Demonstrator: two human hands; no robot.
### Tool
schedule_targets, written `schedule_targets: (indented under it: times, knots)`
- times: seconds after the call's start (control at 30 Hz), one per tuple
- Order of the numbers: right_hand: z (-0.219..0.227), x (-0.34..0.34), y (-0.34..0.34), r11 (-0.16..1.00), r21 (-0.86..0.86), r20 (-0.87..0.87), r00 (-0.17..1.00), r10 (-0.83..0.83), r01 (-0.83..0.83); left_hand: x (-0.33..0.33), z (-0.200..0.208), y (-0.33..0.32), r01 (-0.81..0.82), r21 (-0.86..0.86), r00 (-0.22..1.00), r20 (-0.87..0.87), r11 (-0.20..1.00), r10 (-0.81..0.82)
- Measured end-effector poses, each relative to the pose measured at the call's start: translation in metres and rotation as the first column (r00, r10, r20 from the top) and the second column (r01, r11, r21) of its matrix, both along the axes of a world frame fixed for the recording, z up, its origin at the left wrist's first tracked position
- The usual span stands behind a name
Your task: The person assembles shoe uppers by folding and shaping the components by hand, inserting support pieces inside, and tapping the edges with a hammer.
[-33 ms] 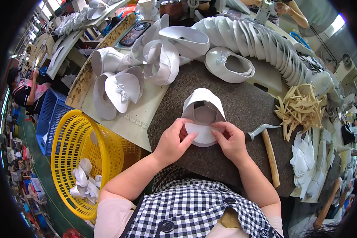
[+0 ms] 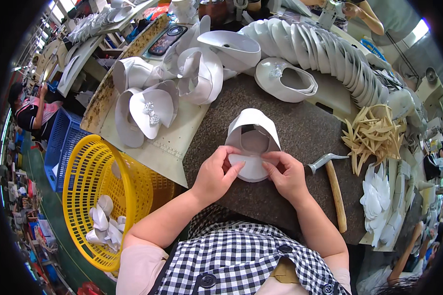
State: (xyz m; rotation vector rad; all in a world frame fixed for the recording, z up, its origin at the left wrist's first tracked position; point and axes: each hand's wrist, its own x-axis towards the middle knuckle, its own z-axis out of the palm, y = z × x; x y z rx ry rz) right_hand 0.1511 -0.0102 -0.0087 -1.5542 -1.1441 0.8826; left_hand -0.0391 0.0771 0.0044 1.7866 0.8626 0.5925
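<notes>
Dark, speckled matting covers the one counter on which the work lies, with a cream sheet overlapping its edge at nine o'clock. One round yellow basket stands at eight o'clock beside the counter, holding a small heap of white pieces, and one blue crate sits just behind it. A long fanned row of white shoe parts, too many and too tightly overlapped to count, curves from twelve to two o'clock. One finished white shoe with a sparkling ornament lies at one o'clock, and several curled white uppers cluster at eleven o'clock; their number is unclear. One pile of pale wooden slivers rests at three o'clock above a stack of white cut-outs. One hammer lies just beside the right hand, apart from it. At the centre stands one white curved shoe piece, its band arching upright over a flat rounded base. The left hand and right hand meet at its near edge, their fingers narrowly pinched on the base from both sides. Nothing lies between the hands and the piece. One other person sits at nine o'clock, well apart.
</notes>
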Motion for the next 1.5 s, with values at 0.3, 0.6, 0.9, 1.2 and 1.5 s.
schedule_targets:
  times: [0.3, 0.6, 0.9, 1.2, 1.5]
  knots:
    - [0.003, 0.001, 0.0, 0.999, -0.036, 0.078, 0.997, 0.009, -0.006, 0.006, -0.017, -0.004, -0.141, 0.041, 0.988, 0.067, 0.989, 0.138]
    - [0.005, 0.002, -0.002, 1.0, -0.018, 0.065, 0.998, 0.016, -0.015, 0.006, -0.016, -0.006, -0.14, 0.058, 0.99, 0.017, 0.988, 0.14]
    - [0.005, 0.002, 0.0, 1.0, -0.001, 0.124, 0.992, 0.021, -0.021, 0.007, -0.018, -0.004, -0.132, 0.132, 0.991, 0.004, 0.982, 0.133]
    - [0.007, -0.002, 0.001, 0.997, 0.074, 0.252, 0.968, 0.017, -0.037, 0.013, -0.016, -0.006, -0.166, 0.214, 0.985, -0.018, 0.963, 0.174]
    - [0.008, -0.003, 0.001, 0.994, 0.1, 0.348, 0.938, 0.014, -0.052, -0.02, -0.021, 0.008, -0.071, 0.743, 0.976, -0.085, 0.665, 0.199]
